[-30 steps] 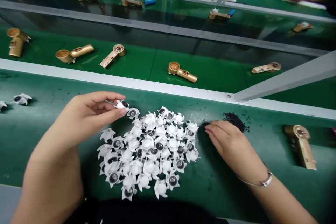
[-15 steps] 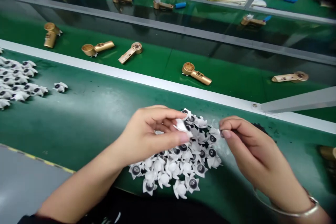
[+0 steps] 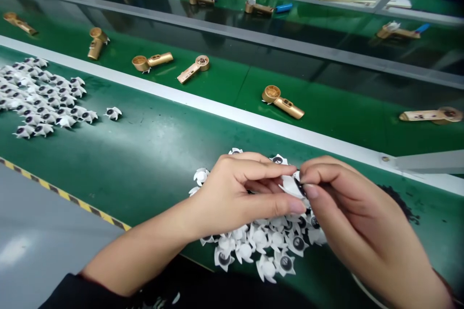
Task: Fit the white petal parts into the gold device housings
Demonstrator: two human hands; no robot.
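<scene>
In my left hand (image 3: pixel 242 195) a white fan blade (image 3: pixel 290 187) is pinched between thumb and fingers, its dark hub turned to the right. My right hand (image 3: pixel 357 217) has thumb and forefinger closed on a small dark piece (image 3: pixel 301 187) right at that hub; the fingers hide most of it. Beneath both hands lies a loose heap of white fan blades (image 3: pixel 258 239), several with their black hubs facing up. Behind my right wrist, small black bits (image 3: pixel 400 203) are heaped on the green bench.
More white fan blades (image 3: pixel 47 89) stand in rows at the left, one (image 3: pixel 113 113) apart. Past a white rail (image 3: pixel 203 107), gold handheld fan housings (image 3: pixel 284 102) lie along a green belt. A grey metal brace (image 3: pixel 431 161) juts in at right. Striped tape (image 3: pixel 65 193) marks the bench edge.
My right hand has come left with the small dark piece, up to the hub of the fan blade in my left hand. The view has shifted, showing more of the left-hand rows.
</scene>
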